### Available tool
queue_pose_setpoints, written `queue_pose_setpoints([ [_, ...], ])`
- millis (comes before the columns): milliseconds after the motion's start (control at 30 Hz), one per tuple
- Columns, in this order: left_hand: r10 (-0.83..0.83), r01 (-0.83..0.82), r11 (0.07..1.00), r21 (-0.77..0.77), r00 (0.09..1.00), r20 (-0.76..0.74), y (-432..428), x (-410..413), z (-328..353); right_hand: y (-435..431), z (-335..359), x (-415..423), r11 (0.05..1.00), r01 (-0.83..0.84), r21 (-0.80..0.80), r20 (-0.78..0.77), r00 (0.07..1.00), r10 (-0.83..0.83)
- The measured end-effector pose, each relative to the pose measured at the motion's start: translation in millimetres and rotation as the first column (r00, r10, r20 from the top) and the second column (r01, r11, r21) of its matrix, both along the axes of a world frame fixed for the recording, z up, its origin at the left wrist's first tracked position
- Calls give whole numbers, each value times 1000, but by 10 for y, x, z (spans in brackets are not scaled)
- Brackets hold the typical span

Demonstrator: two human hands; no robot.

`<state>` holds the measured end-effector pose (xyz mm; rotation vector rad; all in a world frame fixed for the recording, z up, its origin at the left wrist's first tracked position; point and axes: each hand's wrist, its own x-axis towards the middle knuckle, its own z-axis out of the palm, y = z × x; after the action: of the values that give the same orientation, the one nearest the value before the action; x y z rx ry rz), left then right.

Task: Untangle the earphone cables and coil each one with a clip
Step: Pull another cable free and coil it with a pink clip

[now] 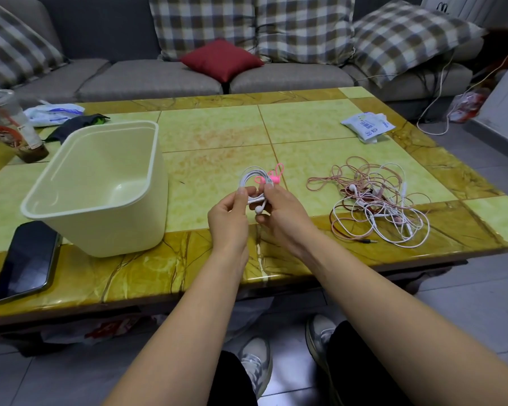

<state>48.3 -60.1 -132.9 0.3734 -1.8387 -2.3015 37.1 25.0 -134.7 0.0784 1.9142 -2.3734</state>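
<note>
A coiled white earphone cable [250, 178] is held above the table's front middle. My left hand [229, 219] pinches the coil's lower left side. My right hand [282, 213] grips its right side, fingers at a pink clip [269, 178] wrapped round the coil. One white earbud [258, 209] hangs below between my hands. To the right, a tangled heap of pink and white earphone cables [373, 200] lies on the table, with a jack plug at its front edge.
A cream plastic bin [100, 189] stands left of my hands. A black phone [27, 260] lies at the front left edge. A drink cup [9, 127] and bags sit at the back left, a white packet [367, 127] at the back right. A sofa stands behind the table.
</note>
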Motion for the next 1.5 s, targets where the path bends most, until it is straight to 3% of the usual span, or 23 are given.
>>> queue_pose_setpoints([
  [67,-60,66,995,-76,996,72,-69,-38,5,117,11,-32,970,-38,241,-43,998,49],
  [100,-86,96,987,-128,993,80,-114,-61,7,194,34,-40,922,-73,381,-59,993,103],
  [167,-137,128,918,-374,991,1,-238,-100,-13,362,104,-32,768,-179,615,-45,964,261],
  [233,-276,90,742,-665,944,-180,-343,-115,-13,484,155,-6,614,-288,735,21,915,404],
  [300,-492,89,555,-827,836,-240,-362,-119,-28,528,159,5,478,-315,820,58,876,478],
  [367,-615,132,314,-940,783,-96,-302,-125,-73,531,131,-13,324,-262,909,54,845,532],
  [433,-603,147,59,-987,793,82,-209,-129,-123,524,103,-15,165,-206,965,82,829,554],
  [467,-585,160,8,-987,802,125,-178,-129,-140,523,104,-9,83,-171,982,100,837,538],
  [533,-563,188,64,-980,818,120,-154,-125,-158,522,128,16,-36,-111,993,114,859,500],
  [667,-543,234,147,-961,831,119,-185,-135,-178,483,131,24,-100,-64,993,104,871,480],
  [900,-553,275,279,-920,829,80,-246,-167,-214,479,138,17,85,-171,982,101,842,531],
  [1033,-555,431,524,-734,827,89,-221,-118,-134,487,128,-9,164,-50,985,-41,860,509],
  [1133,-514,520,662,-539,839,179,-177,-86,-49,476,126,-5,162,3,987,-89,844,528],
  [1300,-472,529,705,-472,847,243,-177,-56,-1,407,112,3,126,68,990,-130,789,601],
  [1433,-499,562,730,-388,827,259,-207,-56,13,416,104,3,258,31,966,-176,808,562],
  [1500,-502,567,740,-362,823,265,-218,-59,12,411,81,-9,271,5,963,-164,807,568],
])
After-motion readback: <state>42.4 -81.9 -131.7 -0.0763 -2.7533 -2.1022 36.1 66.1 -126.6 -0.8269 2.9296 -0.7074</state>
